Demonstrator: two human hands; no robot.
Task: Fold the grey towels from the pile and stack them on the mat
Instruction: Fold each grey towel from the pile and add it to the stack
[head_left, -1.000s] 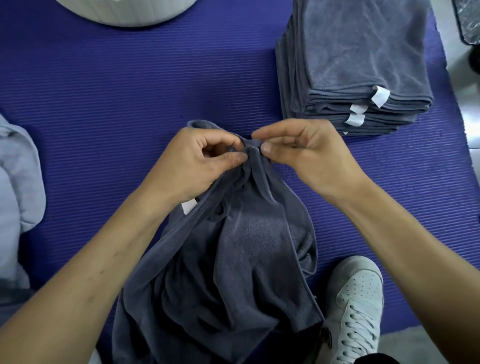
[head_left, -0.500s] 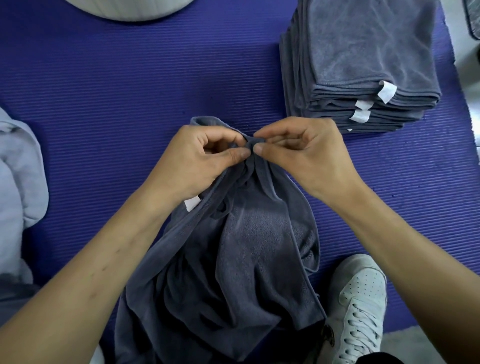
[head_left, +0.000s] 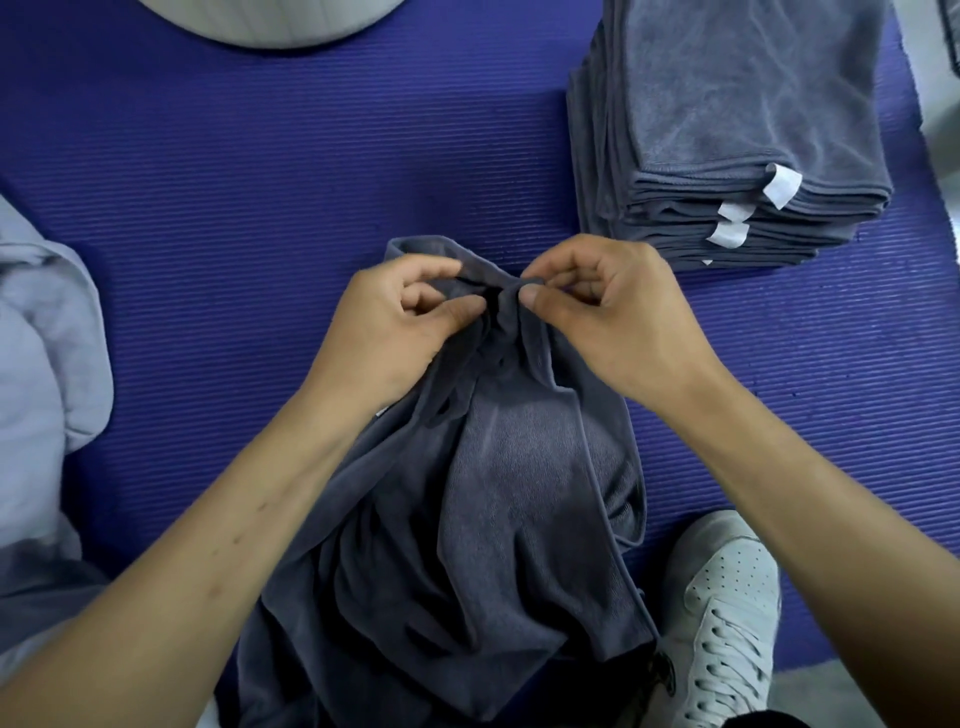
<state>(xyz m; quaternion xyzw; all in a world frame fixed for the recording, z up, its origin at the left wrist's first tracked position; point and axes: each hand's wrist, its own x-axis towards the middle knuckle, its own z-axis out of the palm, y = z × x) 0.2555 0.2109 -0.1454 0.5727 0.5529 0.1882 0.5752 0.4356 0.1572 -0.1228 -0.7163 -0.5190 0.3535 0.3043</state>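
The person is holding one grey towel (head_left: 498, 493) over the purple mat (head_left: 249, 218), near the mat's front edge. It is hanging in a bunch, not flat yet. The left hand (head_left: 384, 332) is pinching the top edge w/ thumb & finger. The right hand (head_left: 618, 317) is pinching the same edge right beside it, so both grips are clamped on the cloth, almost touching.

This looks like the start of a fold: finding the edge. Next the hands prob. need to slide apart along that edge to the corners & pull the towel flat.

The stack of folded towels (head_left: 743, 119) is sitting at the mat's far right corner. A white shoe (head_left: 727, 613) is at the front edge.
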